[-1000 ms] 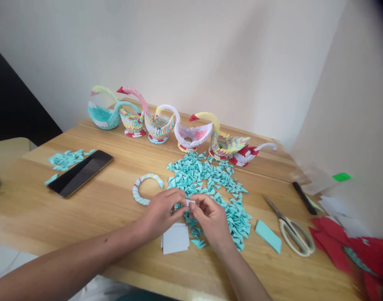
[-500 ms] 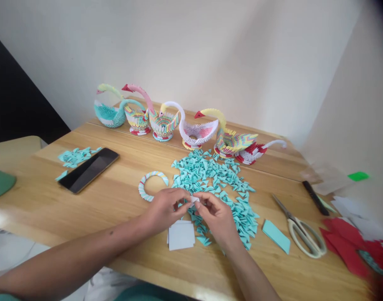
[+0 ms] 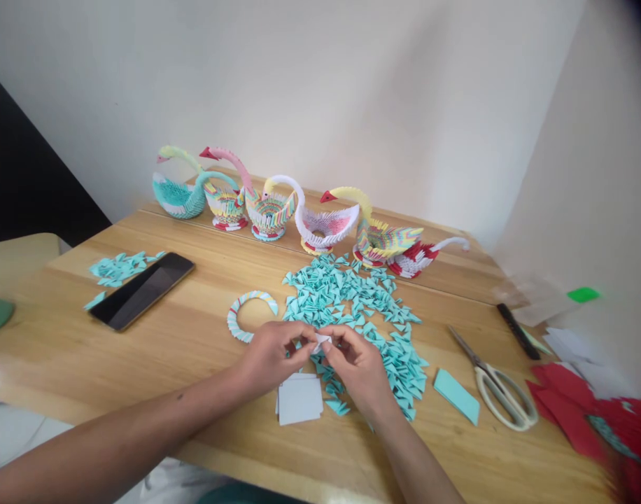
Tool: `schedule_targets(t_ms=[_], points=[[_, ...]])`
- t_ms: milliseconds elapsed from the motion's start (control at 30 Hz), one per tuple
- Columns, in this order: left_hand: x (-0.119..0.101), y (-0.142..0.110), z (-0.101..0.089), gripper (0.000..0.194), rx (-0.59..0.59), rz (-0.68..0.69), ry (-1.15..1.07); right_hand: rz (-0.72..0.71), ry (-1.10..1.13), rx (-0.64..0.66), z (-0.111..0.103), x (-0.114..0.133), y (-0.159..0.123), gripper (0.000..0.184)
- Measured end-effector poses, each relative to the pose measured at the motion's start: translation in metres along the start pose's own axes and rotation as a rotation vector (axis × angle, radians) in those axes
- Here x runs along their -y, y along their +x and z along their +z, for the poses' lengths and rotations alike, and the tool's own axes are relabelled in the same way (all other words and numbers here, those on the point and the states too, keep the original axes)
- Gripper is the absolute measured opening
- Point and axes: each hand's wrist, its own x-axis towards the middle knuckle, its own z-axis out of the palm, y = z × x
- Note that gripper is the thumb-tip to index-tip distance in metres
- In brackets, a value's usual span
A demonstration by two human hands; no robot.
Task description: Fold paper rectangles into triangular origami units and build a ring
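Between my fingertips is a small folded piece of white paper [image 3: 322, 341], pinched from both sides. My left hand [image 3: 278, 353] grips its left edge between thumb and fingers, and my right hand [image 3: 356, 364] grips its right edge. Beneath and behind the hands spreads a heap of turquoise folded paper triangles [image 3: 346, 290]. A short stack of white paper slips [image 3: 300, 400] lies just below my left hand. To the upper left of that hand rests a curved striped ring of interlocked paper pieces [image 3: 236, 315], partly hidden by the hand.
Several folded-paper swans [image 3: 320, 220] line the back of the wooden table [image 3: 152, 371]. A black phone [image 3: 145, 288] and a smaller turquoise pile [image 3: 120, 268] lie left. On the right are turquoise slips [image 3: 457, 397], scissors [image 3: 504, 395], a dark cutter-like object [image 3: 518, 330] and red paper [image 3: 565, 406].
The white paper shows a little more between my fingers and looks turned. Both hands stay close together over the heap. The whole view has shifted slightly.
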Motion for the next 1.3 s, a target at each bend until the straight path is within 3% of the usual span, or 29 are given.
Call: schedule_targets(t_ms=[133,267,467,633,733,833,967,1167,1300], points=[[-0.001,-0.003,0.001,0.01,-0.021,0.112,0.086,-0.101,-0.081,-0.024,0.003,0.0,-0.001,0.013],[0.0,-0.007,0.004,0.011,0.005,0.099,0.167,-0.212,-0.187,-0.088,0.005,-0.001,-0.002,0.011],[0.003,-0.011,0.008,0.032,-0.031,0.108,0.221,-0.212,-0.255,-0.17,0.012,-0.003,-0.004,0.011],[0.002,-0.009,0.007,0.039,0.019,0.141,0.193,-0.214,-0.323,-0.169,0.018,-0.001,-0.005,0.007],[0.002,-0.006,0.005,0.037,0.001,0.034,0.088,-0.191,-0.249,-0.072,0.013,0.003,-0.006,0.007],[0.006,-0.001,0.004,0.029,0.009,-0.136,-0.236,-0.153,-0.125,0.042,0.001,0.004,-0.006,0.017],[0.012,0.004,0.003,0.032,0.105,-0.311,-0.623,-0.166,-0.142,0.077,-0.013,0.002,-0.003,0.023],[0.012,0.005,0.001,0.039,0.187,-0.339,-0.688,-0.395,-0.309,0.149,-0.018,0.001,0.002,0.016],[0.007,0.001,0.001,0.032,0.19,-0.263,-0.554,-0.48,-0.358,0.179,-0.02,0.0,0.003,0.018]])
